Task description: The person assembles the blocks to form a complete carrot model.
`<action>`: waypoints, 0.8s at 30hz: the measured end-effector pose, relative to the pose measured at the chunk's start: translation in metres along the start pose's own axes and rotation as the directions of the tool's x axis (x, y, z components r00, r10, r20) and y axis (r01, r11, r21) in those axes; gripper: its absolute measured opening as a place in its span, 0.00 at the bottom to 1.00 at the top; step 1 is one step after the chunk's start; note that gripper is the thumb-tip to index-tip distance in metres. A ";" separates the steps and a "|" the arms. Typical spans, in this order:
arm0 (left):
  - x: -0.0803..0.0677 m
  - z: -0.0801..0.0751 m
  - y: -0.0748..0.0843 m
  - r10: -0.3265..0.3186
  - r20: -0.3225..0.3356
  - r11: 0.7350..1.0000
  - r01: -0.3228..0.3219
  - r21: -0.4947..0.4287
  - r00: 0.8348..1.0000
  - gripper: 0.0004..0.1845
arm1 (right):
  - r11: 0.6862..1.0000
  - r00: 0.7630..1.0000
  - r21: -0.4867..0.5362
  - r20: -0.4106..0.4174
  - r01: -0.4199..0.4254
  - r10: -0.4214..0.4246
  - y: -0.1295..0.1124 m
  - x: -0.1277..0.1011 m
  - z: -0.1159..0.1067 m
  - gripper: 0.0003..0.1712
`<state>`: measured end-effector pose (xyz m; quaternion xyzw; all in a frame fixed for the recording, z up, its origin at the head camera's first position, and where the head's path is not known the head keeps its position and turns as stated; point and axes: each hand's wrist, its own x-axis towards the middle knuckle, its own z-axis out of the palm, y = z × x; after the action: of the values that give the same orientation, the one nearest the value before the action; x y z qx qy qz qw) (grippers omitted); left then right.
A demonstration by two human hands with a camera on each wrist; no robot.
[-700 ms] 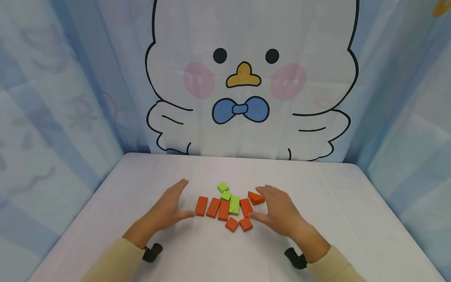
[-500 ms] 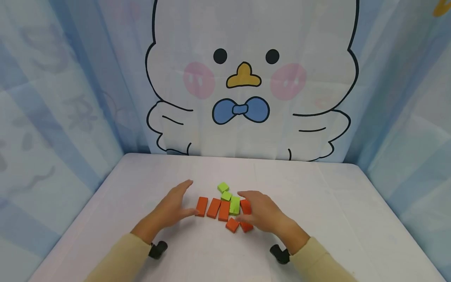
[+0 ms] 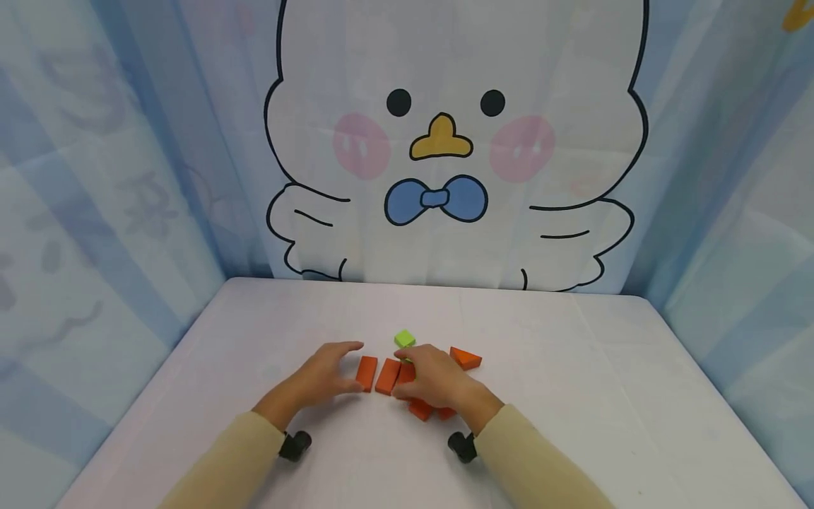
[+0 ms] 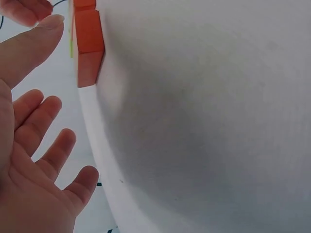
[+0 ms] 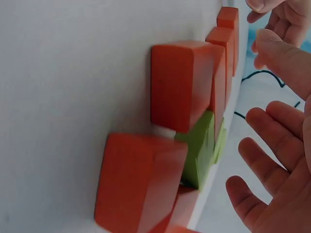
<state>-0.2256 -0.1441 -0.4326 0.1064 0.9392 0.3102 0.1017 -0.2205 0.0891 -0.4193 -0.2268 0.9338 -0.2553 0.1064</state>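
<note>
One orange block [image 3: 366, 373] is flanked by the spread, empty left hand [image 3: 319, 379]; clustered blocks [image 5: 175, 87] on the desk [image 3: 572, 389] are overhung by the spread, empty right hand [image 3: 439, 380]; sideways nudges should be avoided.

The orange blocks [image 5: 177, 85] look smooth, the curtain [image 3: 439, 247] matt cloth

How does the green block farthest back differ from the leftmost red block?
The back green block is lime; the leftmost red block is orange-red. The green one's top looks squarish, the red one's a longer rectangle. The red one sits near the left hand; the green one lies farther back. Both lie on the white table.
</note>
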 end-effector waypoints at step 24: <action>0.011 0.003 -0.009 0.010 0.086 0.997 -0.003 -0.082 0.996 0.34 | 0.998 0.998 -0.050 0.040 -0.046 0.048 -0.006 0.017 0.013 0.35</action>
<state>-0.2369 -0.1464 -0.4420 0.1187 0.9200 0.3439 0.1456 -0.2286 0.0707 -0.4280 -0.2126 0.9424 -0.2252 0.1261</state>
